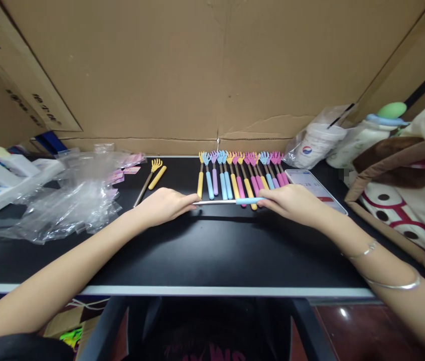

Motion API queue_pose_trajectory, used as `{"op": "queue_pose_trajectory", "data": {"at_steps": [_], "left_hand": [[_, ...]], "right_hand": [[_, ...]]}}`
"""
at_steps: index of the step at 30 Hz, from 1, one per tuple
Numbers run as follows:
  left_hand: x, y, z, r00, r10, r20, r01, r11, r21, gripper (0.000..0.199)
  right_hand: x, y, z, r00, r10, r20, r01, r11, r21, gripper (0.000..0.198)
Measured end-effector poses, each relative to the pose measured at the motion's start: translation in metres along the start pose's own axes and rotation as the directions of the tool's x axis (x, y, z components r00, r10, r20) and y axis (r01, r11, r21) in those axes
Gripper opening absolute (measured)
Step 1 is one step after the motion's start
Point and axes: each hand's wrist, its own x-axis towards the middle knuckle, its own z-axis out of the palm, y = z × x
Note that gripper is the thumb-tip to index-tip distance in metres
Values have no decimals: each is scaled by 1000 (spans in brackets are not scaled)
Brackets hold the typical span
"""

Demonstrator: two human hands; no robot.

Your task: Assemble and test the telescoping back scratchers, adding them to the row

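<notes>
Stretched level between my two hands is a back scratcher [218, 202] with a silver rod and a light blue handle. My left hand [170, 204] pinches the rod's end; any claw head there is hidden by the fingers. The blue handle's end is gripped by my right hand [285, 201]. Just behind lies a row of several back scratchers [215, 180] in yellow, blue, purple and pink, claws toward the cardboard. Left of my left hand rest a yellow claw on a bare rod [145, 185] and a separate yellow handle [157, 177].
Clear plastic bags [73, 205] pile up on the left, beside a white power strip [20, 183]. On the right are a phone [313, 188], a bagged cup [319, 143] and a cloth bag [411, 185]. A cardboard wall [197, 75] backs the black table [197, 255].
</notes>
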Motion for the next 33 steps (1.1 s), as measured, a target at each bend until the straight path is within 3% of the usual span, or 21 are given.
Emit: {"op": "queue_pose_trajectory", "data": {"at_steps": [11,25,33], "left_hand": [[0,1,-1,998,24,-51,-21,998,51,37],[-2,-1,-8,998,38,-46,-35,997,66,43],[-2,3,-4,999,21,-43,-19,999,33,44]], "right_hand": [[1,6,6,998,-45,-48,50,992,114,39],[2,1,21,967,-105,-233,107,994,-5,42],[2,-3,18,961,-105,-255,102,995,-24,41]]}}
